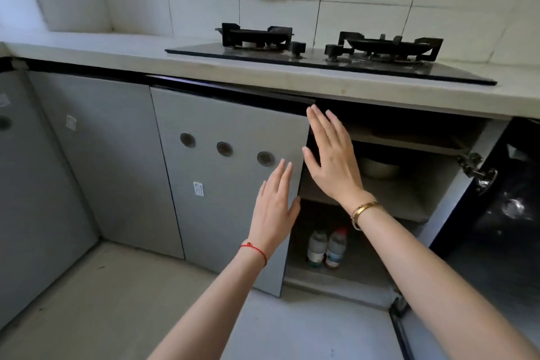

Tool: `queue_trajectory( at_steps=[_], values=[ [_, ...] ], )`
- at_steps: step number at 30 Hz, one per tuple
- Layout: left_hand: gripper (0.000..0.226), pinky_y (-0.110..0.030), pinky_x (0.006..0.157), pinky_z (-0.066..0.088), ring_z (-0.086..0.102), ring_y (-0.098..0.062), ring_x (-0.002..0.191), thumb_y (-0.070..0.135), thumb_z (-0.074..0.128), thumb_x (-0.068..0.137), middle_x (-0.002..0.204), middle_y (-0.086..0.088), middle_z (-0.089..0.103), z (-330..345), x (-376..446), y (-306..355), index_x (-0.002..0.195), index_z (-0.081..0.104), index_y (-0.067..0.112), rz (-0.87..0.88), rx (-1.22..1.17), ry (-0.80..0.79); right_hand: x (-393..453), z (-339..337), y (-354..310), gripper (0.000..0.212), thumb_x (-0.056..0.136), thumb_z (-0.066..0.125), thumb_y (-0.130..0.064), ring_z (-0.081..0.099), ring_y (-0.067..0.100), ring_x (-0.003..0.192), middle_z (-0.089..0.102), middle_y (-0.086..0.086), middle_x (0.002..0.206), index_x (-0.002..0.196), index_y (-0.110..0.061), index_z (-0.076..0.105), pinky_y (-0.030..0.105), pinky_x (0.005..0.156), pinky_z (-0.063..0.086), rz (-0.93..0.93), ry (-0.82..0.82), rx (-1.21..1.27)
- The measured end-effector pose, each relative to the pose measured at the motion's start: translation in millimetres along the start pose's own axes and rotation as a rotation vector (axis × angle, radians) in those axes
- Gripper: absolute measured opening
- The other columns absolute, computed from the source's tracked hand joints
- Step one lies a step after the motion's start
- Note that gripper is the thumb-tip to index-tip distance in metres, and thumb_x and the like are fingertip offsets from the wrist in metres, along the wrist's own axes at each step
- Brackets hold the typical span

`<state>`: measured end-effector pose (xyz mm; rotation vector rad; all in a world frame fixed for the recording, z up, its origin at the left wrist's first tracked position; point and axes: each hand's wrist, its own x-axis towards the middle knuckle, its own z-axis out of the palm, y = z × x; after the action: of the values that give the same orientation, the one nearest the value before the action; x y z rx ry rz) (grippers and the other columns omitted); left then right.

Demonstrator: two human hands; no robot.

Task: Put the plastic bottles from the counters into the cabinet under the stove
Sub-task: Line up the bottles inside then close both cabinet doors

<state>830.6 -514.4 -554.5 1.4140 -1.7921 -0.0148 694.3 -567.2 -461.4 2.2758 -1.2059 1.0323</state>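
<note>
Two plastic bottles stand upright side by side on the bottom floor of the cabinet under the stove: one with a pale cap (316, 247) and one with a red cap (336, 247). The cabinet's left door (228, 184) is partly ajar; its right door (496, 213) is swung wide open. My left hand (274, 204) lies flat against the left door's outer face near its free edge, fingers apart. My right hand (330, 155) is open in front of that door's edge, palm toward it, holding nothing.
A two-burner gas stove (330, 52) sits on the pale counter (117, 52) above. A metal bowl (378, 168) rests on the cabinet's middle shelf (403, 202). Closed grey cabinet doors (96, 155) run to the left. The floor (117, 301) is grey.
</note>
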Motion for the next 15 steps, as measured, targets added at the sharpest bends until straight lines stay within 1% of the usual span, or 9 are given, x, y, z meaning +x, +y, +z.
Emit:
queue_trajectory(
  at_steps=[2,5,10,15],
  values=[
    [0.069,-0.045,0.118,0.03,0.018,-0.02,0.15,0.024,0.051,0.095,0.163,-0.003,0.014,8,17,-2,0.154,0.015,0.018,0.0,0.025,-0.02,6,7,12,0.07,0.098,0.043,-0.033,0.004,0.018,0.151,0.005,-0.006,0.164,0.155,-0.023,0.003,0.043,0.123,0.013,-0.016,-0.023,-0.097],
    [0.067,-0.046,0.116,0.032,0.02,-0.023,0.149,0.026,0.051,0.096,0.162,-0.004,0.015,17,31,-7,0.153,0.018,0.017,-0.017,0.064,-0.007,9,17,22,0.07,0.098,0.041,-0.036,0.005,0.021,0.151,0.001,-0.007,0.164,0.155,-0.023,0.002,0.045,0.123,0.012,-0.021,-0.028,-0.17],
    [0.071,-0.041,0.119,0.028,0.013,-0.021,0.151,0.024,0.051,0.095,0.164,-0.002,0.007,26,43,-18,0.154,0.013,0.015,0.021,0.084,-0.059,20,29,28,0.069,0.098,0.039,-0.039,0.007,0.022,0.151,0.004,-0.005,0.164,0.155,-0.022,0.003,0.048,0.122,0.015,0.035,-0.04,-0.178],
    [0.069,-0.034,0.121,0.027,0.017,-0.021,0.15,0.021,0.053,0.094,0.163,-0.004,0.014,27,48,-20,0.153,0.018,0.014,0.027,0.086,-0.02,20,33,29,0.068,0.098,0.038,-0.039,0.01,0.022,0.151,0.004,-0.004,0.164,0.155,-0.022,0.005,0.046,0.122,0.016,0.042,-0.051,-0.163]
  ],
)
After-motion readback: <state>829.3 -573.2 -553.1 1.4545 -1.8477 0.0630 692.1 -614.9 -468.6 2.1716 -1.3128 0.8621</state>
